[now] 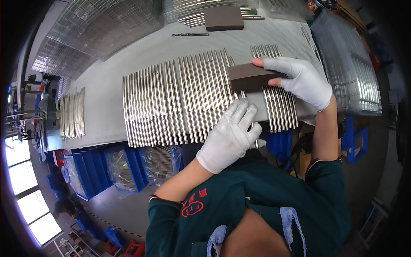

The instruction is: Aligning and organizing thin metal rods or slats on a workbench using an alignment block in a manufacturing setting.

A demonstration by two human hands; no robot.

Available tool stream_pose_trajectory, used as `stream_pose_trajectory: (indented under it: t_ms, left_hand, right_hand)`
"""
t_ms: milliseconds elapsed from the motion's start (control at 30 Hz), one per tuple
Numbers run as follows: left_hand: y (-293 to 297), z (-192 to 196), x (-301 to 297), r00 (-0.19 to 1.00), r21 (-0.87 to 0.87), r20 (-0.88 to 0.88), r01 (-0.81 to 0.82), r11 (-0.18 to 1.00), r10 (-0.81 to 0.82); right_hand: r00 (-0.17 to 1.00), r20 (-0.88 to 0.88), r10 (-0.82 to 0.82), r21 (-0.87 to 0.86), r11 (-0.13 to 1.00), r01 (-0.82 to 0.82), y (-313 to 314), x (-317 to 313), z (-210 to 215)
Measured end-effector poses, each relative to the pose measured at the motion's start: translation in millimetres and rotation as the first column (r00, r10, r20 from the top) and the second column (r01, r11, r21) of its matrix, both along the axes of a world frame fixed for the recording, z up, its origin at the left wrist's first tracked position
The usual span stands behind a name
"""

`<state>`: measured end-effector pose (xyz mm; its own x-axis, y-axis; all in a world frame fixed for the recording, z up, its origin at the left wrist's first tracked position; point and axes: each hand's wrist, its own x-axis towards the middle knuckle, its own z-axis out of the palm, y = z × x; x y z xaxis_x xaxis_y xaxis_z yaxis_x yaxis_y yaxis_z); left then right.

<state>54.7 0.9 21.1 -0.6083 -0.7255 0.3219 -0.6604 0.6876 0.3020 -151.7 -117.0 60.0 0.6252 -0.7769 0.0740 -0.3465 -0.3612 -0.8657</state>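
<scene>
My right hand, in a white glove with bare fingertips, grips a dark brown rectangular block. The block lies across several shiny metal rods, whose ends stick out above and below it. Just below the block, my gloved left hand has its fingers curled over a metal rod, which shows past the thumb. A wide row of upright-lying metal rods spreads to the left of that hand. Under my right hand a smaller group of rods lies side by side.
On the pale table cloth, a second brown block rests on rods near a twist drill bit. More rods lie far left. Clear plastic trays stand at right and back left. Blue bins sit below the front edge.
</scene>
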Motion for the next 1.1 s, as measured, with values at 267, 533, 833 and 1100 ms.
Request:
stream_pose_trajectory:
  t_ms: [267, 533, 833, 1100]
  left_hand:
    - [2, -3, 1, 1.000, 0.002, -0.016, 0.004, 1.000, -0.003]
    - [2, -3, 0, 1.000, 0.000, -0.026, 0.006, 1.000, -0.006]
    - [3, -5, 4, 1.000, -0.024, -0.016, -0.022, 0.999, 0.022]
    - [1, 3, 4, 0.997, -0.042, -0.071, -0.020, 0.999, 0.017]
  right_hand:
    - [1.000, -0.009, -0.023, -0.149, 0.989, 0.022, -2, -7, -8]
    - [0.997, -0.040, -0.067, -0.121, 0.991, 0.062, 1, -12, -1]
    - [0.991, -0.098, -0.094, 0.080, 0.991, 0.102, 1, -11, 13]
    - [0.768, 0.399, -0.501, -0.205, 0.768, 0.607, -22, -29, -48]
